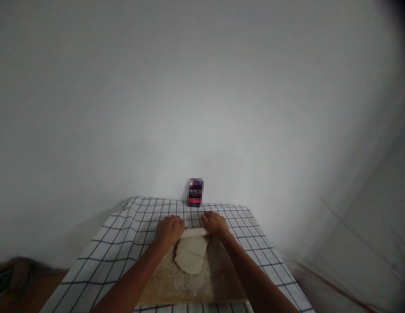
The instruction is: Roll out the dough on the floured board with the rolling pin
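A flattened sheet of pale dough point(191, 256) lies on a floured wooden board point(163, 287). Across the far edge of the dough runs a pale rolling pin point(194, 232); whether dough is wrapped around it I cannot tell. My left hand point(170, 228) is closed over the pin's left end. At its right end, my right hand point(215, 222) is curled around it in the same way. Both hands hide the ends of the pin, and both forearms reach over the board from the near side.
A white cloth with dark grid lines point(114, 243) covers the table under the board. Behind the hands, a phone-like device point(195, 192) with a blurred screen leans against the pale wall point(202, 108). A dark object point(9, 278) sits low at the left.
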A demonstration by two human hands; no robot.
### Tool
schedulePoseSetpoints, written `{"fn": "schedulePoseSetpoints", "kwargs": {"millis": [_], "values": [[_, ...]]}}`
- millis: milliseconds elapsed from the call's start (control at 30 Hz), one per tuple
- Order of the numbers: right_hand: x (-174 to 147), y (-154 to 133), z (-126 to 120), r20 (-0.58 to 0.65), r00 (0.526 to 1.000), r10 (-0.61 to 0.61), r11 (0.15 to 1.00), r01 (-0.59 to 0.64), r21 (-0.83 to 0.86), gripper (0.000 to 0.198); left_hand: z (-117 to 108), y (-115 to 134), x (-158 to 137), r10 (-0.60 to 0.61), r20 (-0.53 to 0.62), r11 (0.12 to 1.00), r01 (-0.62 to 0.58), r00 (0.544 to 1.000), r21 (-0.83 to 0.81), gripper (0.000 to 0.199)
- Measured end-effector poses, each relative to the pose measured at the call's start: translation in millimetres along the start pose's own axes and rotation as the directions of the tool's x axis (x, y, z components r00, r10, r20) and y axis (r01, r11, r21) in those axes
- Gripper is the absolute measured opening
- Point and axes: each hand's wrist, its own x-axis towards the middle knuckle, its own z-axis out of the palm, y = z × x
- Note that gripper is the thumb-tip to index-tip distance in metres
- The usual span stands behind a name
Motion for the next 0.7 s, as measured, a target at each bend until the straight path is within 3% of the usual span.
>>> {"fn": "schedulePoseSetpoints", "kwargs": {"millis": [167,300,533,700], "values": [[-33.0,-4.9,-10.0,-0.033,0.999,0.015,0.999,-0.017,-0.05,0.042,-2.2,4.7,-21.1,0.155,-0.013,0.987,-0.155,0.988,0.052,0.037],[-69.7,-5.9,-9.1,-0.079,0.997,-0.009,0.998,0.004,-0.059,0.043,2.5,10.1,-46.1,0.227,-0.169,0.974,-0.218,0.959,0.068,0.042],[-127.1,4.3,4.9,-0.18,0.979,-0.092,0.993,0.104,0.06,0.044,2.7,31.8,-103.8,0.096,-0.274,0.987,-0.127,0.957,-0.101,0.051],[-107.4,6.0,0.2,-0.178,0.973,-0.145,0.986,0.157,0.058,0.046,-5.3,38.4,-109.4,0.039,-0.249,0.993,-0.066,0.968,-0.098,0.05]]}}
